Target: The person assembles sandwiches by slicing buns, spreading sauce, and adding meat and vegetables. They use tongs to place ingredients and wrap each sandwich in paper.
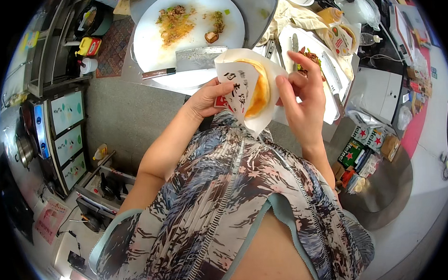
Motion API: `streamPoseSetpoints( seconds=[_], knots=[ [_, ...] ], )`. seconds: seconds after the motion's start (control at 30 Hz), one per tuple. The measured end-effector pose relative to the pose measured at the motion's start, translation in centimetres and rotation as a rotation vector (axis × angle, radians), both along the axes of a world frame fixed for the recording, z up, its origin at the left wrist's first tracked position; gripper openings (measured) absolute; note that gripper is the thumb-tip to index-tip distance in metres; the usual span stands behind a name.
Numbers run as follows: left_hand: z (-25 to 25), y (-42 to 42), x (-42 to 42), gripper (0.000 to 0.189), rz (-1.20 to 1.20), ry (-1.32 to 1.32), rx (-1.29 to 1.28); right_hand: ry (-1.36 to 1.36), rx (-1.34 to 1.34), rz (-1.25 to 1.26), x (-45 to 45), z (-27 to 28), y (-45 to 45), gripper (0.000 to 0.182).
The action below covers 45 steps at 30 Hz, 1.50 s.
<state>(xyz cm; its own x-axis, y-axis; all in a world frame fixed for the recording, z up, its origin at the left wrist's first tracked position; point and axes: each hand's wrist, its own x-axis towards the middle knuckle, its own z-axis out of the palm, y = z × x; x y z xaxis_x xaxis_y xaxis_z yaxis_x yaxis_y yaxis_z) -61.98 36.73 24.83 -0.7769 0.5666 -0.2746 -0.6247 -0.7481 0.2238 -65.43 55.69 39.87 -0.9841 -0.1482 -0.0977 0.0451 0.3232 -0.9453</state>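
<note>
My left hand (pixel 211 98) grips a white printed paper sleeve (pixel 237 89) by its left side, thumb in front. Inside the sleeve sits a round, golden-brown flatbread (pixel 258 96), its edge showing at the opening. On the right, my right hand (pixel 301 89) is at the sleeve's edge, thumb against the paper and index finger raised apart. Whether its other fingers pinch the paper is hidden. Just beyond, a cleaver (pixel 201 59) with a dark wooden handle lies on a round white cutting board (pixel 146 39), beside chopped meat and greens (pixel 175 25) and a brown mushroom-like piece (pixel 211 37).
Right of the board, a white tray (pixel 332 108) holds chopped filling (pixel 310 59) and knives (pixel 332 71). Another filled sleeve (pixel 342 39) and a sauce bottle (pixel 330 15) stand behind it. A drawer cabinet (pixel 68 140) is at left; cartons (pixel 361 142) are at right.
</note>
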Motion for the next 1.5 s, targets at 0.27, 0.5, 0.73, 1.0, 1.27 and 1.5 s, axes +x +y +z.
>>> streamPoseSetpoints(
  seconds=[0.27,0.5,0.73,1.0,1.27,1.5],
  knots=[
    [1.9,-2.3,-0.8,0.053,0.093,0.066,-0.312,0.366,0.083,0.068,1.1,-0.6,-1.5,0.033],
    [1.3,-3.6,0.1,0.058,0.072,0.094,-0.44,0.423,0.482,0.097,1.8,-1.8,-4.3,0.017],
    [-2.3,-5.5,2.2,0.07,-0.003,0.054,-0.205,0.454,0.193,0.102,2.3,-2.0,-5.2,0.008],
    [-4.4,-8.3,1.4,0.051,0.195,-0.031,-0.15,-0.131,-0.205,-0.274,0.6,-12.6,0.7,0.015],
    [-5.0,-9.4,0.8,0.05,0.124,0.084,-0.209,-0.264,0.681,-0.203,4.5,-24.6,-2.1,0.024],
    [-4.3,-8.6,0.5,0.059,0.051,0.055,-0.172,-0.22,0.899,-0.284,3.8,-27.7,-3.9,0.029]
  ],
)
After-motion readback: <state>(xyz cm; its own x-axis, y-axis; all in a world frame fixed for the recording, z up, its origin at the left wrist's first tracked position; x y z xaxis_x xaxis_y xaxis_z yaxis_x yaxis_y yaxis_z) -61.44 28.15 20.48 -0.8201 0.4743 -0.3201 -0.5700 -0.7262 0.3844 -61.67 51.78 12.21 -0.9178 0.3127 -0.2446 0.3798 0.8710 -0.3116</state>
